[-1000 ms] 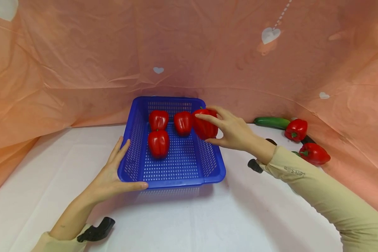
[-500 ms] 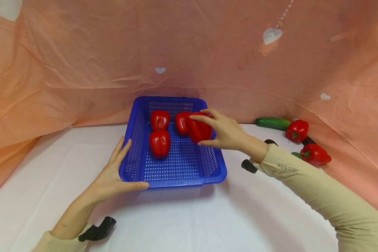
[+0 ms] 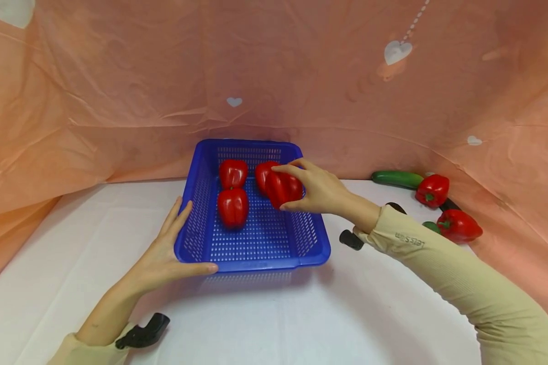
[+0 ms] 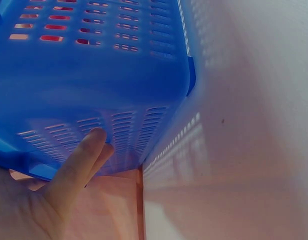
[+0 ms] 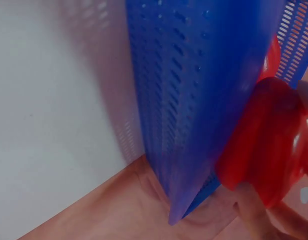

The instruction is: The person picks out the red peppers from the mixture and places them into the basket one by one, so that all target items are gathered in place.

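My right hand [image 3: 323, 190] grips a glossy red bell pepper [image 3: 284, 191] between thumb and fingers, over the right part of a blue perforated plastic basket [image 3: 260, 265]. The right wrist view shows this pepper beside the basket wall, with fingertips on its skin. Inside the basket lie a bell pepper at back left [image 3: 233, 173], another in front of it [image 3: 233, 209], and a third [image 3: 262, 177] partly hidden behind the held one. My left hand [image 3: 162, 258] rests at the basket's front left corner, thumb along the front rim, fingers straight against the outer left wall [image 4: 129, 130].
At the right lie a green cucumber [image 3: 395, 178], a red bell pepper [image 3: 432, 190] and another [image 3: 459, 226], with a green thing [image 3: 431, 226] partly covered beside it. A pinkish curtain [image 3: 301, 76] hangs behind the white tabletop [image 3: 255, 324].
My right hand has carried the gripped bell pepper leftward and slightly down, from the basket's right rim to over its inside. The left hand keeps its place on the basket.
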